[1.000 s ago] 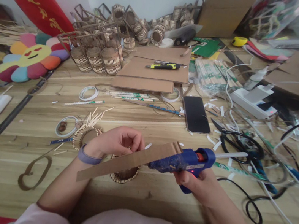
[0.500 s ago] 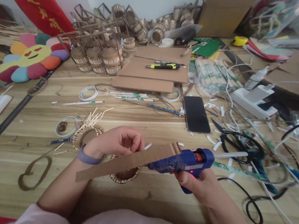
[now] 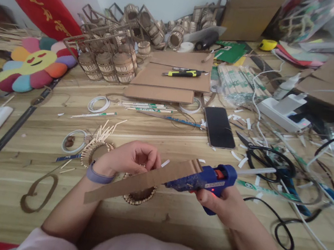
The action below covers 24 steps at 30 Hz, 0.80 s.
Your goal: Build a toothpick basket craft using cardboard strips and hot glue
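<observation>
My left hand [image 3: 135, 158] is closed, its fingertips pinching the upper edge of a long cardboard strip [image 3: 144, 179]. The strip slants up to the right, its right end in front of the glue gun's front part. In my right hand [image 3: 223, 206] is a blue hot glue gun [image 3: 211, 182] with a red light on. Its nozzle points left and sits close to the strip; whether they touch I cannot tell. A translucent glue stick [image 3: 257, 171] juts from the gun's back. Below the strip stands a small round stick basket [image 3: 139, 200], partly hidden. Another stick basket [image 3: 86, 154] is beside my left wrist.
A phone [image 3: 220, 128] lies beyond the gun, with scissors [image 3: 271, 165] and cables to its right. Cardboard sheets [image 3: 166, 94] bear a yellow-black cutter [image 3: 182, 73]. Finished stick baskets [image 3: 103, 64] stand at the back left. A curled cardboard strip [image 3: 51, 191] lies front left.
The glue gun and my right hand have shifted very slightly left and tilted a little. My left hand and the cardboard strip have stayed in place.
</observation>
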### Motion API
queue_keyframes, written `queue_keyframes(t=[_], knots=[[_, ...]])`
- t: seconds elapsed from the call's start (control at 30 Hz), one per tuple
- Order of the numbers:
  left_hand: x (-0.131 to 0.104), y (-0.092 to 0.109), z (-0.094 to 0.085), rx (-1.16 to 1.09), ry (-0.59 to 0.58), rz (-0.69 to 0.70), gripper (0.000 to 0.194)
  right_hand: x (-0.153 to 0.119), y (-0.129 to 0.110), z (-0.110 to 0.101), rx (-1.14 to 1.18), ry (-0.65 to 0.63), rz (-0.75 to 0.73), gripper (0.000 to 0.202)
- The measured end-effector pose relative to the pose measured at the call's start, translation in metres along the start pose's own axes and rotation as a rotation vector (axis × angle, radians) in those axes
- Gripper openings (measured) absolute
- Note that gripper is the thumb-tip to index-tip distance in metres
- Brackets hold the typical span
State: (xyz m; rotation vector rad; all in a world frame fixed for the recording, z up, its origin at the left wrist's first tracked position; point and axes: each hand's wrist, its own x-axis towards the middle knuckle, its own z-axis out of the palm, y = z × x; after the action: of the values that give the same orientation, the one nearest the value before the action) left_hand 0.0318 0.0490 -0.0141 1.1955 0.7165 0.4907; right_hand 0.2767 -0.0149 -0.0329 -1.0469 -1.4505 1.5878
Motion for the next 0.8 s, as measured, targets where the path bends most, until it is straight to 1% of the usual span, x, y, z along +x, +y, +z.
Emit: queue_keyframes(t=[0.2, 0.4, 0.53, 0.63, 0.8], knots=[[-0.001, 0.002, 0.000, -0.015, -0.010, -0.004, 0.036, 0.000, 0.000, -0.001, -0.020, 0.030, -0.012, 0.054], [0.000, 0.000, 0.000, -0.054, -0.019, -0.013, 0.035, 0.000, 0.000, -0.002, -0.006, 0.010, -0.055, 0.052], [-0.001, 0.001, 0.000, -0.051, 0.005, -0.056, 0.033, -0.001, 0.007, -0.002, 0.042, 0.032, -0.060, 0.056], [-0.001, 0.001, 0.000, -0.047, 0.015, -0.058, 0.033, -0.002, 0.012, -0.001, 0.071, 0.048, -0.055, 0.059], [0.000, -0.001, 0.001, -0.073, 0.029, -0.062, 0.031, -0.002, 0.010, 0.001, 0.120, -0.004, -0.060, 0.054]])
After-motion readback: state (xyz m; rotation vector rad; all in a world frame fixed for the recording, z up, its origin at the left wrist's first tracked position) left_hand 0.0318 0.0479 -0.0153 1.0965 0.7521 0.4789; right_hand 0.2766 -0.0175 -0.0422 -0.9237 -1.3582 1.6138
